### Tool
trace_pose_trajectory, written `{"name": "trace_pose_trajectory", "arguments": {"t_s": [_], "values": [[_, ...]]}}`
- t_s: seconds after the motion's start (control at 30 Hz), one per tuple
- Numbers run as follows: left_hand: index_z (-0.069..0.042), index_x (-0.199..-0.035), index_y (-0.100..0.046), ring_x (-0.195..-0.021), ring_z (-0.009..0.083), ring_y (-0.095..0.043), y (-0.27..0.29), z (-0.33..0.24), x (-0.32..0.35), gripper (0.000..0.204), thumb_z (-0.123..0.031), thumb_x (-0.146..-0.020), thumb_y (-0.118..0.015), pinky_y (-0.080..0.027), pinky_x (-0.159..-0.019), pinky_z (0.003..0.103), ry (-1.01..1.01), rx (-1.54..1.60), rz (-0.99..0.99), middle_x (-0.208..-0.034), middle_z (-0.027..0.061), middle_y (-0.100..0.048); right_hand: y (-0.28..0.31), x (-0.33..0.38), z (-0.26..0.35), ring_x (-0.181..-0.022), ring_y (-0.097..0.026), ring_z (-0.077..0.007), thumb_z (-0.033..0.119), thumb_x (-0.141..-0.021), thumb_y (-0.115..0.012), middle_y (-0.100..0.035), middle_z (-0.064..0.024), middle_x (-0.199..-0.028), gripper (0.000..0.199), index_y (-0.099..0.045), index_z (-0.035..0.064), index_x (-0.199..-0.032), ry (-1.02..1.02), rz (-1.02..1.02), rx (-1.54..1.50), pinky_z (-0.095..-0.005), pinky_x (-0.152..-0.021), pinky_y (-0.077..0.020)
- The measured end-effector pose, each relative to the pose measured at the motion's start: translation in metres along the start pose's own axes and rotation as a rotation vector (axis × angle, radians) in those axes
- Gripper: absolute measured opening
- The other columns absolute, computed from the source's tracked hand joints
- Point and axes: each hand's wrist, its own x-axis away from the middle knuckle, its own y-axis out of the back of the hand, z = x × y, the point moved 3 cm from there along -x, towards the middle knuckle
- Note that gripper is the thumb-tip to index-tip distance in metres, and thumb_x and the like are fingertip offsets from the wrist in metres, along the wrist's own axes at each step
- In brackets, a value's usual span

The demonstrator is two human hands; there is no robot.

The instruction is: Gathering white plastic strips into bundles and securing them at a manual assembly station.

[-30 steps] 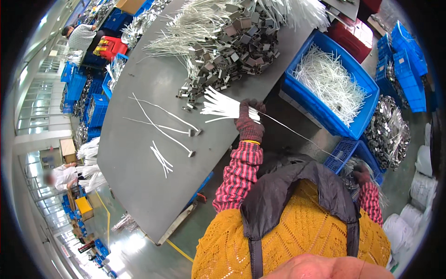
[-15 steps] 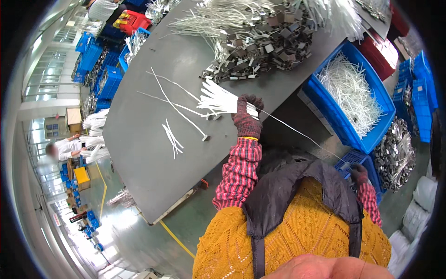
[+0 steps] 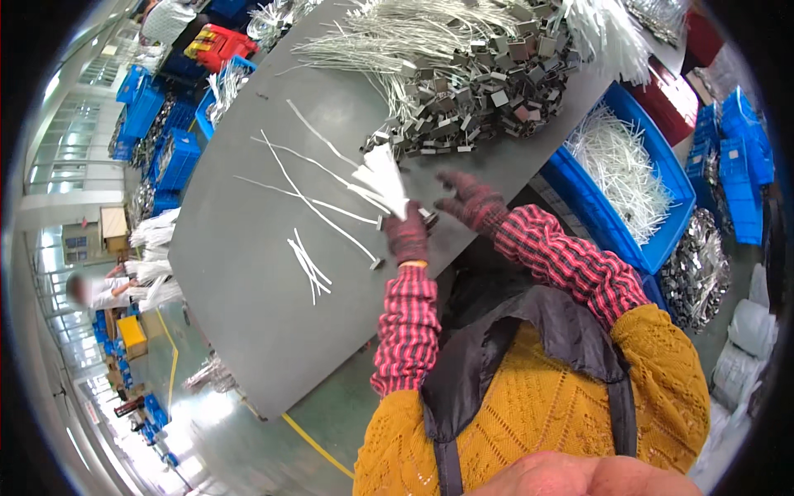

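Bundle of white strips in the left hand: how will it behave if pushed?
The white strips will likely splay: their far ends fan out beyond the left hand. They seem fairly stiff, projecting nearly straight. They are probably light, as one hand grips them.

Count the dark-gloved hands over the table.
2. The left hand grips a bundle of white strips over the grey table; the right hand is open, just right of it. Neither seems hidden.
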Motion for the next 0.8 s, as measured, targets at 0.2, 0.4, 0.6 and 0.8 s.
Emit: {"name": "trace_pose_trajectory", "arguments": {"t_s": [0.2,0.4,0.6,0.8], "values": [[0.002,-0.098,-0.063,-0.059,0.0201,-0.065,0.038,0.013,-0.011,0.024,-0.02,-0.088,-0.063,-0.053,-0.052,0.033,0.108,0.459,0.011,-0.079,0.0128,-0.068,0.089,-0.074,-0.013,-0.115,-0.057,-0.0371,0.035,-0.083,-0.073,-0.061,-0.0217,-0.121,0.06,-0.053,0.0071,-0.133,-0.017,-0.462,0.503,-0.0449,-0.097,-0.0463],[0.004,-0.108,-0.057,-0.072,0.0295,-0.069,-0.01,0.003,0.024,0.031,-0.019,-0.089,-0.067,-0.058,-0.061,0.04,0.183,0.857,0.284,-0.093,0.0175,-0.066,0.091,-0.032,-0.021,-0.085,-0.066,-0.0277,0.028,-0.08,-0.075,-0.067,-0.0159,-0.097,0.047,-0.061,0.0042,-0.118,-0.276,-0.24,0.114,-0.0391,-0.074,-0.0537],[0.001,-0.093,-0.062,-0.062,0.024,-0.064,-0.127,-0.02,0.073,0.02,-0.017,-0.085,-0.062,-0.053,-0.056,0.035,0.169,0.666,0.41,-0.073,0.0114,-0.064,0.084,0.087,-0.042,-0.061,-0.061,-0.0162,0.015,-0.075,-0.079,-0.066,-0.0061,-0.08,0.032,-0.063,0.002,-0.1,-0.472,-0.246,-0.699,-0.0306,-0.053,-0.049],[-0.002,-0.092,-0.059,-0.056,0.0176,-0.053,-0.186,-0.033,0.086,0.022,-0.023,-0.088,-0.059,-0.042,-0.047,0.029,-0.063,0.543,0.269,-0.073,0.006,-0.058,0.124,0.183,-0.076,-0.059,-0.059,-0.0138,0.01,-0.074,-0.072,-0.061,-0.0045,-0.076,0.023,-0.064,0.0043,-0.095,0.442,-0.339,0.087,-0.0287,-0.047,-0.046]]}}
